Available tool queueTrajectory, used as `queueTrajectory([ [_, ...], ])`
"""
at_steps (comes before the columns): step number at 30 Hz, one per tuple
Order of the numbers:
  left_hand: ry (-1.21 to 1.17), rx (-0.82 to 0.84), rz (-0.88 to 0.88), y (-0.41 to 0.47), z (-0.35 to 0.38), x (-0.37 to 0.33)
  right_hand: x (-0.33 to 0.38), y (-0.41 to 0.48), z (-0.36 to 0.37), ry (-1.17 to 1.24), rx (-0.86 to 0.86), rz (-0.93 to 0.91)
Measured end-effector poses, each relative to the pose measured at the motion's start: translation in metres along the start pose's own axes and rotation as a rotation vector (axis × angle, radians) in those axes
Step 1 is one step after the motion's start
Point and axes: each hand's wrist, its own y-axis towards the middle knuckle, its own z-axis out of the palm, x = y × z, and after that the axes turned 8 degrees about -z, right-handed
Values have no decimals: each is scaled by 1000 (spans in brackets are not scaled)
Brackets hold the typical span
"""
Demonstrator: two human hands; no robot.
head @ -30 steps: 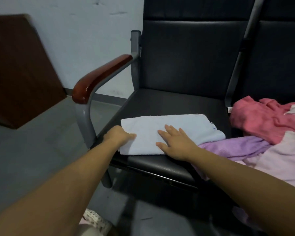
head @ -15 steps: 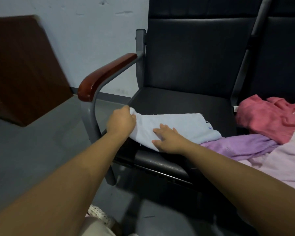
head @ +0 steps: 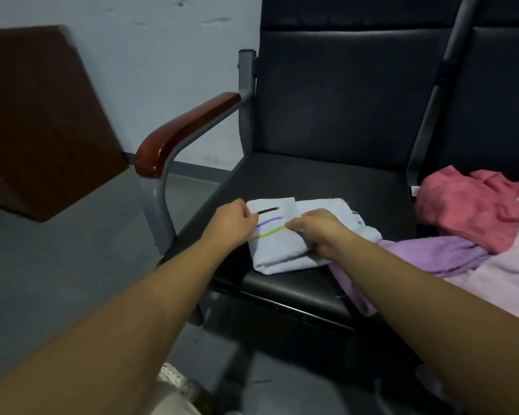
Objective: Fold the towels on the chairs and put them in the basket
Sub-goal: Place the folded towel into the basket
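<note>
Left hand (head: 232,224) grip and right hand (head: 319,232) grip both pinch the light-blue striped towel (head: 277,247) lying between them on the chair seat (head: 312,175); square the edges, lay flap flat, press crease.

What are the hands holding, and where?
The light blue towel: the left hand grips the striped flap's left edge, the right hand pinches its right edge.

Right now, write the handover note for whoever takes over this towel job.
Left hand grips the blue towel by its flap's left edge; right hand pinches the right edge.
It lies part-folded on the chair seat; purple towel, red towel and pale pink towel lie crumpled to its right.
Done: first folds only.
Left: finish it, fold the others, basket all; no basket in view.
</note>
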Motion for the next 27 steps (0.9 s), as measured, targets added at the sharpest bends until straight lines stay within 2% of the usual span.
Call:
queueTrajectory([
  [3,32,89,-46,0,5,6,6,-1,1,-144,-45,-138],
  [7,-11,154,-95,-2,16,5,-10,2,2,-749,-12,-461],
  [10,-106,167,-194,4,20,7,-24,4,2,-1012,99,-519],
  [14,-253,189,-292,10,23,8,-20,4,-7,-1025,79,-551],
  [17,-253,183,-239,9,25,1,-23,8,-11,-1039,187,-502],
  [21,-288,84,-138,6,18,-4,-22,9,1,-790,227,-515],
  [25,-361,-49,-156,12,-1,4,-15,-3,23,-463,308,-524],
  [27,-374,-105,-170,15,-11,7,-13,-7,36,-289,335,-463],
])
